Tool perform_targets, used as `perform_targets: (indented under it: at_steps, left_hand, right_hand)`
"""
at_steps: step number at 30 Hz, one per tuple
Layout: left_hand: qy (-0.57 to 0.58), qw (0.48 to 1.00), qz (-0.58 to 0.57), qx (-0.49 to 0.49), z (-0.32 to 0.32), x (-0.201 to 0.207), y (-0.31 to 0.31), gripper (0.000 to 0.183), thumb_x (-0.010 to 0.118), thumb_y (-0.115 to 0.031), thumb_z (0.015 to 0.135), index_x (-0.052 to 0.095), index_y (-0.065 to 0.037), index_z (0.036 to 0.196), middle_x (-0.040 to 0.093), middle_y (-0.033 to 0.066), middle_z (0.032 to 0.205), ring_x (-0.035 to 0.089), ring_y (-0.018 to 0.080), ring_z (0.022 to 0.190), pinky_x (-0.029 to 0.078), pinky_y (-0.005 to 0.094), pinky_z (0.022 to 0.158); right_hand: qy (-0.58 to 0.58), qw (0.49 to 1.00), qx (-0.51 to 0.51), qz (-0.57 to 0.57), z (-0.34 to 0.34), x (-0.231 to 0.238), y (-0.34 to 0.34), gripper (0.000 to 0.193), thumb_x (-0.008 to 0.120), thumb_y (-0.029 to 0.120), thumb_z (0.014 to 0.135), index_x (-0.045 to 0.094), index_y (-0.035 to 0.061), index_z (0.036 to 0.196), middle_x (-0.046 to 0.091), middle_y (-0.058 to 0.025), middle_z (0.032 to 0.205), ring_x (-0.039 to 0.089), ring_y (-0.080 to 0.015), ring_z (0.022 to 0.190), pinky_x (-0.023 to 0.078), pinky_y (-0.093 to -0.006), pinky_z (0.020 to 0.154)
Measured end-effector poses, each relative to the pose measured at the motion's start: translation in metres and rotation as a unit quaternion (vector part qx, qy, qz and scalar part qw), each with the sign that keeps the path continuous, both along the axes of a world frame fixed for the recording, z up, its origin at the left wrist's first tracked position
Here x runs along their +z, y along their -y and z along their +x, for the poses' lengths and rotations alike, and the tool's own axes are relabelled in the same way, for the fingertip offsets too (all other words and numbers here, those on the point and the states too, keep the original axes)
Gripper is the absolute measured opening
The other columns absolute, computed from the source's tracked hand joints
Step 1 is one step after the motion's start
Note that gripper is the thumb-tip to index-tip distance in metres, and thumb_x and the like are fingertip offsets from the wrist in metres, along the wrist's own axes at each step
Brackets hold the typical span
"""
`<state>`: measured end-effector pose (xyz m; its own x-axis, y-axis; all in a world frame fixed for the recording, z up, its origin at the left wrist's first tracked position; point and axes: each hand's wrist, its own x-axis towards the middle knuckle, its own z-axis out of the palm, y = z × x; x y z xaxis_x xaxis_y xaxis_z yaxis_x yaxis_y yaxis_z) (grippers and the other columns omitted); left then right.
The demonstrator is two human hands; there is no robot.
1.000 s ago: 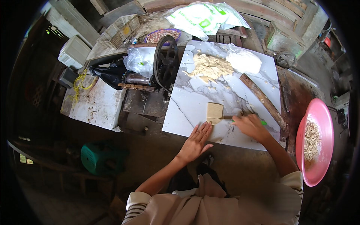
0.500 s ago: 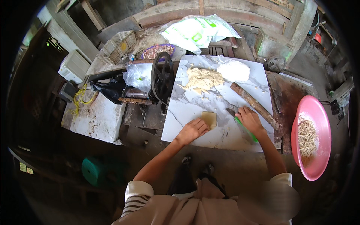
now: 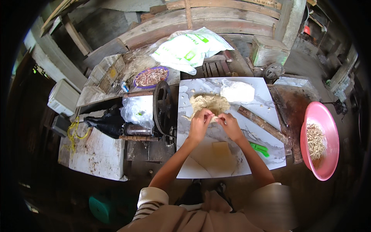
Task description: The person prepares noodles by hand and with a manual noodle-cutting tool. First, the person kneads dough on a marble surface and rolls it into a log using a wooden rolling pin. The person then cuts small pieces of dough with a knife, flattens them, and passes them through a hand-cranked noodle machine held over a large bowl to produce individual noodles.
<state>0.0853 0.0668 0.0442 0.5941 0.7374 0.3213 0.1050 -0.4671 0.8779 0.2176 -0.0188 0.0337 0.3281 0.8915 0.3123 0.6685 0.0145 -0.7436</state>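
Observation:
My left hand (image 3: 198,127) and my right hand (image 3: 231,127) meet over a marble-patterned board (image 3: 201,164). Both pinch a small pale piece of dough (image 3: 213,118) between their fingertips. Just beyond them rests a large, rough lump of dough (image 3: 208,102); whether the small piece is joined to it I cannot tell. A flat, square tan piece (image 3: 221,149) lies nearer to me, between my forearms. By my right forearm is a knife's green handle (image 3: 259,149), its blade hidden by the arm. A wooden rolling stick (image 3: 262,123) lies slanted to the right.
A clear bag of white powder (image 3: 237,91) sits at the board's far side. On the right stands a pink basin (image 3: 333,147) with noodle-like strands. Left of the board is a machine with a dark wheel (image 3: 163,108). Large white sacks (image 3: 189,48) lie behind.
My right hand has let go of the knife, which stays on the board. My left hand has left the square piece. Both have moved forward together and now grip dough.

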Motion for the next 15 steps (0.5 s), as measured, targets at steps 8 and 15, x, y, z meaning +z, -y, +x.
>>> perform_targets:
  at_steps: [8, 15]
  left_hand:
    - [-0.051, 0.988, 0.113, 0.096, 0.015, -0.043, -0.049, 0.027, 0.07, -0.017, 0.073, 0.053, -0.008, 0.092, 0.05, 0.0074, 0.089, 0.047, 0.0275, 0.088, 0.038, 0.0406, 0.076]
    - [-0.065, 0.974, 0.155, 0.15, 0.016, -0.04, -0.033, 0.02, 0.062, -0.013, 0.079, 0.05, -0.008, 0.095, 0.048, 0.0075, 0.094, 0.045, 0.0287, 0.093, 0.035, 0.041, 0.077]
  right_hand:
    - [0.081, 0.978, -0.189, -0.015, 0.006, -0.034, -0.047, 0.037, 0.077, 0.022, 0.065, 0.054, 0.0086, 0.092, 0.047, -0.0121, 0.096, 0.046, -0.0317, 0.092, 0.039, -0.0422, 0.074]
    - [0.149, 0.968, -0.198, 0.026, -0.011, -0.027, -0.034, 0.036, 0.067, 0.012, 0.073, 0.051, 0.0054, 0.105, 0.049, -0.0126, 0.106, 0.047, -0.0313, 0.098, 0.039, -0.0435, 0.081]
